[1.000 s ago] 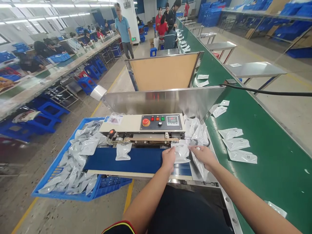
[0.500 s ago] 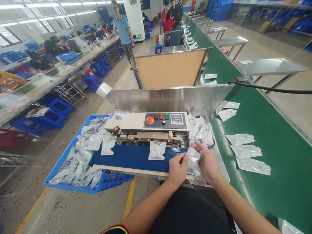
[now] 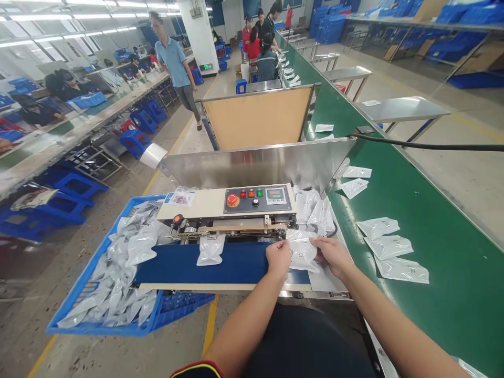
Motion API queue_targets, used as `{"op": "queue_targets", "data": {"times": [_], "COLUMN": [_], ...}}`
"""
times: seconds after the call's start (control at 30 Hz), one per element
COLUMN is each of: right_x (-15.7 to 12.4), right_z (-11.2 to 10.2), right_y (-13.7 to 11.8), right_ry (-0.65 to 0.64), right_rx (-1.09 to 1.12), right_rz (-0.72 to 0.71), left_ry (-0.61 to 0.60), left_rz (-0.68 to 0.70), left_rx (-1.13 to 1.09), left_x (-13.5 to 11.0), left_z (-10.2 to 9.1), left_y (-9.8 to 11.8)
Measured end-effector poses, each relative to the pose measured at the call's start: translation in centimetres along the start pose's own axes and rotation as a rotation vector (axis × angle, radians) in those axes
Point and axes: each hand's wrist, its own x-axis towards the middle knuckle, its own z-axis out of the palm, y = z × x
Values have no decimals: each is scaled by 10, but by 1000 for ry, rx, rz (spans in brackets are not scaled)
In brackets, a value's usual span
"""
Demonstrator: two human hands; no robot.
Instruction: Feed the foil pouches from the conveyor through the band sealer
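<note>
A silvery-white plastic pouch point(image 3: 302, 253) is stretched between my two hands at the right end of the band sealer point(image 3: 197, 202). My left hand point(image 3: 279, 260) pinches its left edge, close to the sealing slot. On its right edge my right hand point(image 3: 334, 256) has thumb and fingers closed. The pouch's top edge is level with the slot; whether it is inside cannot be made out. Another pouch point(image 3: 210, 250) hangs from the sealer farther left, over the blue conveyor belt point(image 3: 240, 268).
A blue crate point(image 3: 98, 329) piled with pouches stands at the belt's left end. More pouches point(image 3: 311, 205) lie beside the sealer's right end. Several sit on the green conveyor point(image 3: 444, 231) at right. Beyond is a metal panel point(image 3: 252, 168); a person point(image 3: 173, 63) walks in the aisle.
Both hands have brought the pouch up to the sealer's right end and spread it flat. The pouch on the belt has travelled left, and the leftmost one has dropped toward the crate.
</note>
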Motion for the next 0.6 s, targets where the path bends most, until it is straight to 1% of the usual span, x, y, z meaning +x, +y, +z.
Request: {"op": "queue_targets", "data": {"times": [0.07, 0.13, 0.2, 0.23, 0.33, 0.4, 0.43, 0.53, 0.6], "right_x": [4, 3, -4, -8, -27, -43, -51, -80, -102], "right_z": [13, 24, 28, 26, 9, -9, -17, -39, -49], "right_y": [-10, -16, -16, -13, 5, 22, 31, 60, 81], "right_ry": [-26, -33, -26, -25, -37, -25, -5, 95, 194], "right_rx": [-19, -61, -108, -124, -134, -120, -106, -45, -32], "right_rz": [42, 57, 48, 50, 82, 107, 113, 92, 51], "left_ry": [16, 35, 42, 41, 53, 102, 139, 219, 186], "left_rz": [18, 39, 65, 79, 111, 163, 213, 401, 460], "left_rx": [-10, -24, -34, -36, -29, -4, 19, 119, 186], "left_x": [7, 12, 16, 17, 15, 7, 1, -23, -35], "left_z": [-6, -17, -31, -40, -73, -98, -110, -140, -150], "left_y": [3, 7, 10, 12, 18, 22, 24, 27, 30]}}
